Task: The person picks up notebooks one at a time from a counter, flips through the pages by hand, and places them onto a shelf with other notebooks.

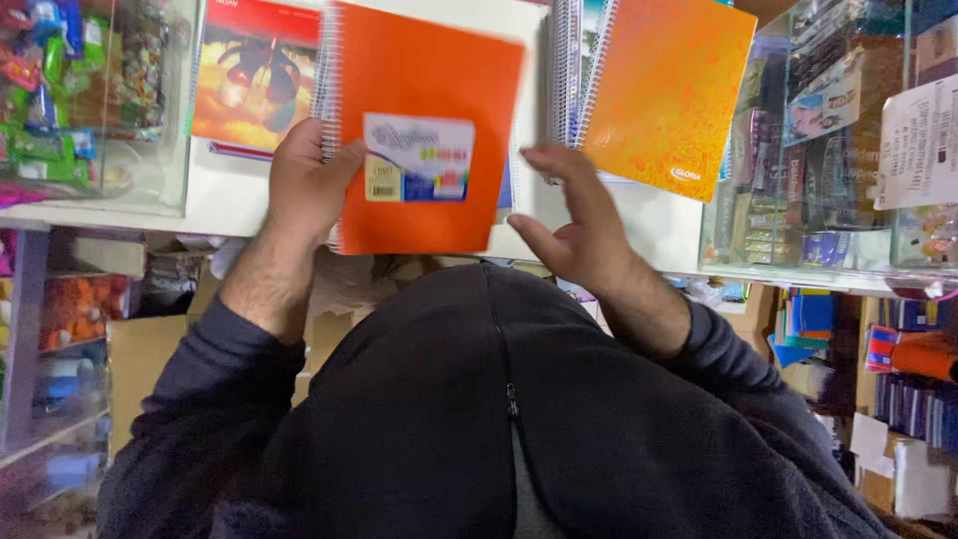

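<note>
In the upper middle of the frame, the left hand (304,185) grasps an orange spiral notebook (424,130) by its wire-bound edge, thumb pressed on the cover near a white label, holding it just above the white table (235,195). The right hand (569,225) is released, fingers spread and apart from the notebook's right edge. To the upper left lies a notebook with a sunset cover (249,75), partly under the orange one. To the upper right a patterned orange-yellow notebook (664,85) leans on a stack of spiral notebooks (564,70). Clear display cases flank the table: one with colourful small goods (70,90) at far left, one with boxed stationery (828,150) at right. A dark jacket (479,419) fills the lower frame.
</note>
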